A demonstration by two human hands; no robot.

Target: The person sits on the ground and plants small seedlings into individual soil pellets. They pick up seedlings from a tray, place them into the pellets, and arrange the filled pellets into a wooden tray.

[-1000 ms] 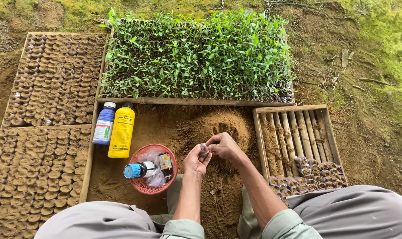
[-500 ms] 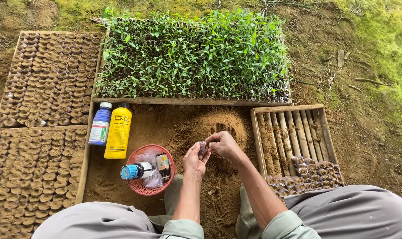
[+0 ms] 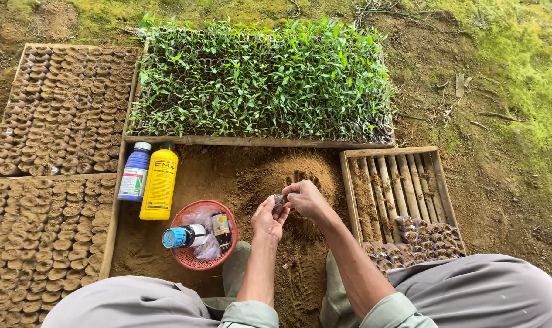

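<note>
Small pot (image 3: 279, 203) pinched between left hand (image 3: 267, 220) and right hand (image 3: 306, 199), both grasping it. Soil mound (image 3: 300, 173) just beyond the grip, right hand nearer

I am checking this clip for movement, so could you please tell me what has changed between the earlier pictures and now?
Almost nothing. Both hands, left hand and right hand, stay together over the soil mound, still pinching the same small soil-filled pot. Only the view drifted slightly. The bottles, red basket, seedling tray and slatted crate lie as before.
</note>
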